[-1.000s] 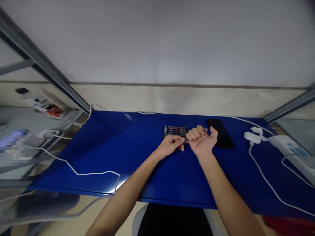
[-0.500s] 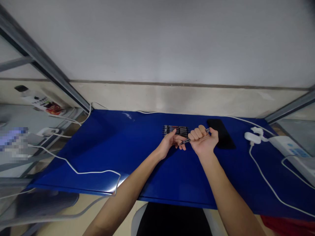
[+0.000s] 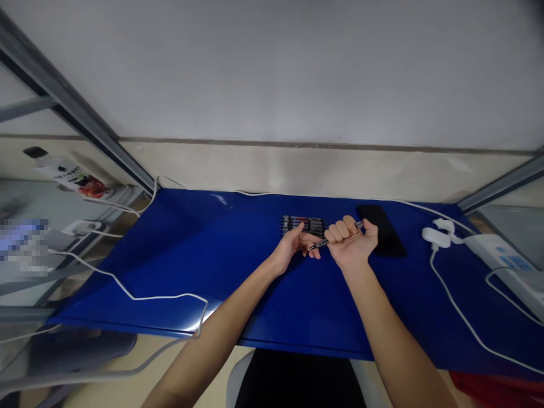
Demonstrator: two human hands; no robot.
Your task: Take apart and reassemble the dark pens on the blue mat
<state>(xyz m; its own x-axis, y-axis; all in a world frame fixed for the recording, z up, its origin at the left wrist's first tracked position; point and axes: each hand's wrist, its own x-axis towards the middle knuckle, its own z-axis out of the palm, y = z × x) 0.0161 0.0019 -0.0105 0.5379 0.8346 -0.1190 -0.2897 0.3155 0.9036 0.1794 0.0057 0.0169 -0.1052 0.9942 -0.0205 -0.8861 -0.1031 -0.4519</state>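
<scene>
Here, right hand point(image 3: 351, 245) curled palm-up on pen point(image 3: 322, 243); left hand point(image 3: 292, 247) open just beside.

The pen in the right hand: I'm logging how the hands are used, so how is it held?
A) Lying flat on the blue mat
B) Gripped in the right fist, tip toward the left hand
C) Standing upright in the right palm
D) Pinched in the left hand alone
B: the right hand has its fingers curled around the pen, whose tip points toward the left hand.
</scene>
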